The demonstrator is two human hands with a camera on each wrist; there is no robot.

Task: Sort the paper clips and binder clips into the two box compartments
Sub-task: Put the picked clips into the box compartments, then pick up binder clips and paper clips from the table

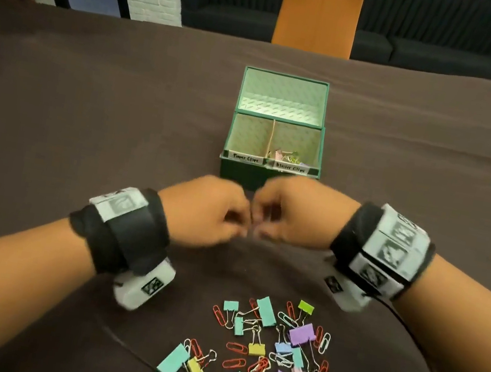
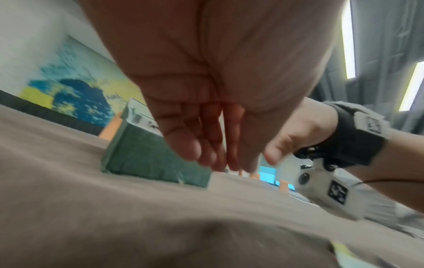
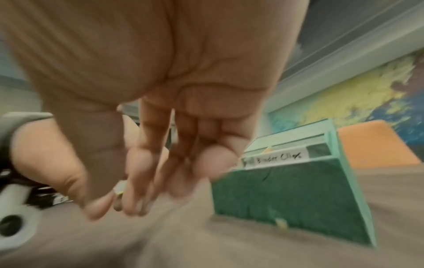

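A green box (image 1: 268,175) stands open mid-table, its front labels reading Paper Clips on the left and Binder Clips on the right. Several binder clips (image 1: 288,157) lie in the right compartment. A pile of coloured binder clips and paper clips (image 1: 275,346) is spread near me. Just in front of the box, my left hand (image 1: 241,221) and right hand (image 1: 258,225) meet fingertip to fingertip above the cloth. In the right wrist view, my right hand (image 3: 110,204) pinches a small pale clip (image 3: 119,188), blurred. My left hand (image 2: 220,163) has its fingers bunched at the same spot.
A brown cloth (image 1: 90,95) covers the table. An orange chair (image 1: 320,13) stands behind the far edge. A thin black cable (image 1: 132,352) runs across the cloth left of the pile. The box lid (image 1: 282,94) stands open behind the compartments.
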